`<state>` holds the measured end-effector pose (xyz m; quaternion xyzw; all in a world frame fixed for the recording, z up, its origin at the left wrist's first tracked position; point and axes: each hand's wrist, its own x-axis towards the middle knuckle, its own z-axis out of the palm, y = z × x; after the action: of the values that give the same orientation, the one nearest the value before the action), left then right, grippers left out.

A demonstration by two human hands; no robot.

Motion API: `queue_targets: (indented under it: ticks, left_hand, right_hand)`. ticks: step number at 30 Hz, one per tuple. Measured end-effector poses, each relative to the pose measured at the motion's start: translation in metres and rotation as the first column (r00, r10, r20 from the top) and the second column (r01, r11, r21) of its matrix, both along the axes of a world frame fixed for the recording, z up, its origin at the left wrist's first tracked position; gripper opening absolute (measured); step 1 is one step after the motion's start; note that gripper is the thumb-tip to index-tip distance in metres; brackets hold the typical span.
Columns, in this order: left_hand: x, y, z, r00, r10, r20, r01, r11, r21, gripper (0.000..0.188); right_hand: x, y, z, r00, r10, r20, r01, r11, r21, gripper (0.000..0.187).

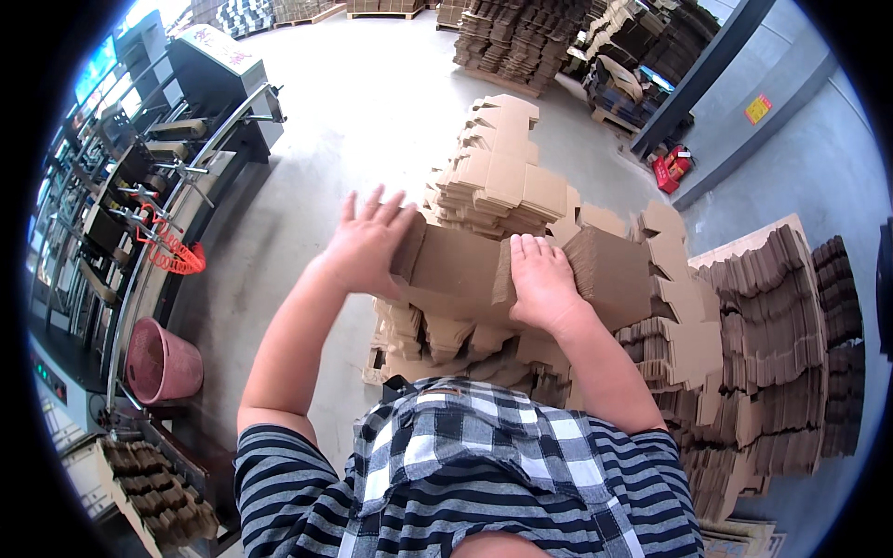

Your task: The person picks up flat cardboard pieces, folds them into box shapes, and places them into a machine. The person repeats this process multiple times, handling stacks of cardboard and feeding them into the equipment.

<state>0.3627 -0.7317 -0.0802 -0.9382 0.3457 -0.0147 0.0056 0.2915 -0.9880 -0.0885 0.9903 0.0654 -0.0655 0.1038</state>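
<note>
In the head view, a brown cardboard bundle (458, 270) stood between the person's two hands, atop lower cardboard stacks (446, 337). The left hand (370, 244), fingers spread and released, was at its left end; contact could not be told. The right hand (542, 286) lay on its right end, fingers straight and together; whether they grasped it, I could not tell. A second bundle (612, 277) stood just right of that hand. Paler cartons (498, 177) were piled beyond.
</note>
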Motion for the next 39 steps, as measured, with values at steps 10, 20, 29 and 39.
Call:
queue_targets:
  ticks: [10,20,29,39]
  left_hand:
    - [-0.022,-0.117,-0.051,0.993,-0.102,-0.056,0.103,0.995,0.015,0.117]
    - [-0.026,-0.118,-0.06,0.994,-0.093,-0.05,0.088,0.992,-0.09,0.118]
    - [-0.031,-0.126,-0.066,0.999,-0.036,-0.007,0.036,0.998,-0.051,0.117]
    - [-0.029,-0.123,-0.07,0.998,-0.055,0.015,0.056,0.994,-0.092,0.105]
  right_hand:
    - [-0.005,0.001,0.002,0.999,0.029,0.039,-0.03,1.0,0.002,0.075]
    - [-0.062,0.012,-0.002,0.987,0.113,0.114,-0.068,0.938,-0.339,0.052]
    - [-0.051,0.004,-0.015,0.962,0.154,0.227,-0.097,0.964,-0.246,0.051]
    - [-0.051,0.011,-0.029,0.924,0.083,0.373,-0.073,0.996,-0.042,0.049]
